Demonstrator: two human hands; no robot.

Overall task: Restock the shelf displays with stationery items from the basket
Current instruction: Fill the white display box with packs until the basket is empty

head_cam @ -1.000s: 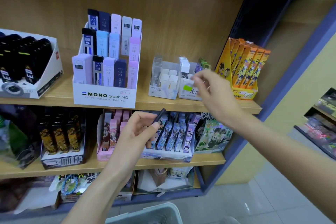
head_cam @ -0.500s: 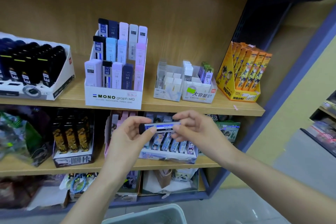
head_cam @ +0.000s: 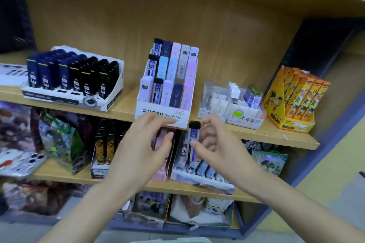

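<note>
My right hand [head_cam: 215, 144] pinches a slim pencil-lead case [head_cam: 194, 136] with a black cap, held upright just below the front edge of the upper shelf. My left hand [head_cam: 146, 144] hovers beside it with relaxed fingers and holds nothing, its fingertips near the front of the white MONO graph MG display [head_cam: 162, 116]. That tiered display holds several lead cases in black, blue, pink and lilac. A sliver of the pale basket rim [head_cam: 173, 239] shows at the bottom edge.
On the upper shelf stand a tray of dark lead cases [head_cam: 73, 85] at left, two small white boxes [head_cam: 231, 108] and an orange cartoon display [head_cam: 292, 100] at right. The lower shelf [head_cam: 197, 189] carries several printed packs and boxes. A dark upright post [head_cam: 316, 156] bounds the right side.
The lead case has passed from both hands to my right hand alone and turned from level to upright. My left hand has let go. The view has moved closer to the shelf.
</note>
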